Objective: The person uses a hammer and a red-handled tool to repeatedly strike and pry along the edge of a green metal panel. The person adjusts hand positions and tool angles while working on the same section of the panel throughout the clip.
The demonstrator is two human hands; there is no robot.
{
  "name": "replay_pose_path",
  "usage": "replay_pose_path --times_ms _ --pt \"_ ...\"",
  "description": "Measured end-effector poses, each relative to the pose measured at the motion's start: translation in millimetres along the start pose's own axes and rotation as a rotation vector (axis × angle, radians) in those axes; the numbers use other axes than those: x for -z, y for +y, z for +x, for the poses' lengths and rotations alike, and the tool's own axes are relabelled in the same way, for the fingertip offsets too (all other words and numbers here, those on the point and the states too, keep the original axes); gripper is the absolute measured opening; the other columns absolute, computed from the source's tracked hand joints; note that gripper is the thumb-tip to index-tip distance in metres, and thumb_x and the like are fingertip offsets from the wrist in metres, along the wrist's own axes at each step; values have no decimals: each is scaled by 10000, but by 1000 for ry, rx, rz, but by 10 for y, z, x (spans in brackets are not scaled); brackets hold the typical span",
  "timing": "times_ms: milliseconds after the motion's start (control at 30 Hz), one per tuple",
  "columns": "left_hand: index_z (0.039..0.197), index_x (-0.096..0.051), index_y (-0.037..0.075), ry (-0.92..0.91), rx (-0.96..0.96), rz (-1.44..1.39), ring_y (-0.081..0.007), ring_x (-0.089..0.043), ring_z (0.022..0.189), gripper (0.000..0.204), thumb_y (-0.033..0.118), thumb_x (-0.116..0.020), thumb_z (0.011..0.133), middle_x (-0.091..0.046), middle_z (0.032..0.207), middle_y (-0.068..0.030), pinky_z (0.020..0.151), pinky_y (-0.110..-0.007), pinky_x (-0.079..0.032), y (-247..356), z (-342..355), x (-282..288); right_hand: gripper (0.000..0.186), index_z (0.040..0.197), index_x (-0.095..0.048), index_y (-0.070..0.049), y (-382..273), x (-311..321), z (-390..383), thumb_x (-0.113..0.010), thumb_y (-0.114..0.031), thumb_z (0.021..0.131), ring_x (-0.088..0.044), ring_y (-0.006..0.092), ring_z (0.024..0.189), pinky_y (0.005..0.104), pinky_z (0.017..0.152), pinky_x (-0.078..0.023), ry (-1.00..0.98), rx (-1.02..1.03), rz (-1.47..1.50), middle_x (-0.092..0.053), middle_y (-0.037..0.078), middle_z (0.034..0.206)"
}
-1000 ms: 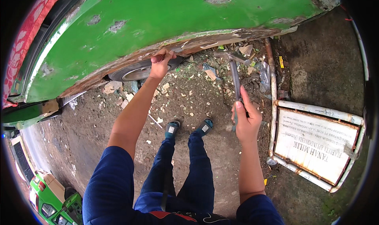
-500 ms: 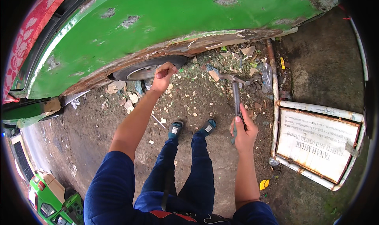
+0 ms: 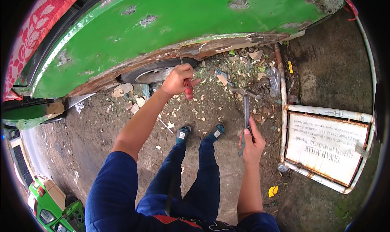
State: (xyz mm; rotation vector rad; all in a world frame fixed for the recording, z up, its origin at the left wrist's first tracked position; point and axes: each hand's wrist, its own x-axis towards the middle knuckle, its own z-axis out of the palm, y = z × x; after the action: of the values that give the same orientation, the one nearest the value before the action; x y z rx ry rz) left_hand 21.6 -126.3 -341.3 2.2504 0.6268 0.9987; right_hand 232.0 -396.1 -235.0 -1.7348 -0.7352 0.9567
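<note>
My left hand (image 3: pixel 178 79) is closed around a screwdriver with a red handle (image 3: pixel 188 89). Its thin shaft points away from me at the rusted lower edge (image 3: pixel 191 52) of a green car body (image 3: pixel 183 16); I cannot tell whether the tip touches. Lower and to the right, my right hand (image 3: pixel 252 144) grips a claw hammer (image 3: pixel 246 106) by its dark teal handle. The hammer's metal head is uppermost, over the littered ground, apart from the screwdriver and the car. Bare, scraped patches mark the green paint.
Beneath the body is a wheel (image 3: pixel 152 75). Broken flakes (image 3: pixel 120 90) and plastic scraps lie on the dirt. On the right lies a white sign (image 3: pixel 325 146) in a rusty pipe frame (image 3: pixel 283 85). A green vehicle (image 3: pixel 48 203) stands at lower left; red patterned cloth (image 3: pixel 40 20) hangs at upper left.
My left hand has moved right and turned, so the screwdriver's red handle now points toward me and its shaft toward the car. The hammer has shifted slightly, still in my right hand.
</note>
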Motion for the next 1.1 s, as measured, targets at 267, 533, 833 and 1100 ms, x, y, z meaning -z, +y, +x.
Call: replay_pose_path --times_ms 267,533,833,1100 --pt "608 -420 33 -9 54 40 -323 -487 588 374 121 -749 763 -459 631 -108 542 -411 -400 -131 128 135 414 1374 -539 -33 49 -49 -140 -582 -98 968 -504 49 567 212 479 -407 45 -50 19 -585 11 746" --pt "612 -404 26 22 53 20 -318 -475 567 344 71 -711 760 -450 616 -118 528 -404 -391 -226 183 184 432 1397 -509 -32 52 -123 -66 -576 -115 979 -511 77 555 227 456 -409 13 -56 20 -580 29 750" --pt "644 -401 28 28 40 -5 -250 -423 563 324 10 -702 765 -412 630 -82 532 -359 -360 -305 182 214 440 1401 -507 -38 43 -177 16 -583 -107 973 -510 78 573 231 463 -414 2 -48 -4 -577 28 766" --pt "684 -451 17 19 47 -29 -250 -449 586 260 -36 -690 771 -435 650 -83 542 -349 -375 -305 129 199 413 1346 -559 -7 46 -171 18 -609 -82 944 -519 55 587 208 493 -407 30 -96 90 -595 15 770"
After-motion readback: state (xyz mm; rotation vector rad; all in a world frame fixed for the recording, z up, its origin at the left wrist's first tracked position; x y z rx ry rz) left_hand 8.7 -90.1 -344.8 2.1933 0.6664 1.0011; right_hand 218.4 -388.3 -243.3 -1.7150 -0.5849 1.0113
